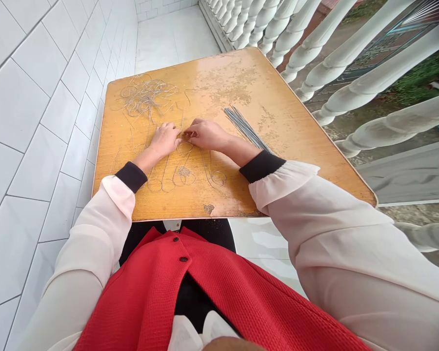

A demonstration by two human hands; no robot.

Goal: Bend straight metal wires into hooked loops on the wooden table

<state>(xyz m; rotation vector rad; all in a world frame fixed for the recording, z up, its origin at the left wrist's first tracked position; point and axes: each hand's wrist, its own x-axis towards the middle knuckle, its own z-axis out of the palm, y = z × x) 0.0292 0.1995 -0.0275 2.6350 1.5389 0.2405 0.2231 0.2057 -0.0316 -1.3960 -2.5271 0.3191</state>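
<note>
Both hands rest on a worn wooden table, fingertips meeting at its middle. My left hand is curled, fingers pinched on a thin wire. My right hand is also closed, pinching the same bent wire piece between the two hands. Looped, bent wire shapes lie on the table just in front of my wrists. A bundle of straight grey wires lies right beside my right wrist, partly hidden under the sleeve.
A tangle of bent wires sits at the table's far left corner. A white tiled wall runs along the left. White balusters line the right side. A tiled floor lies beyond the table.
</note>
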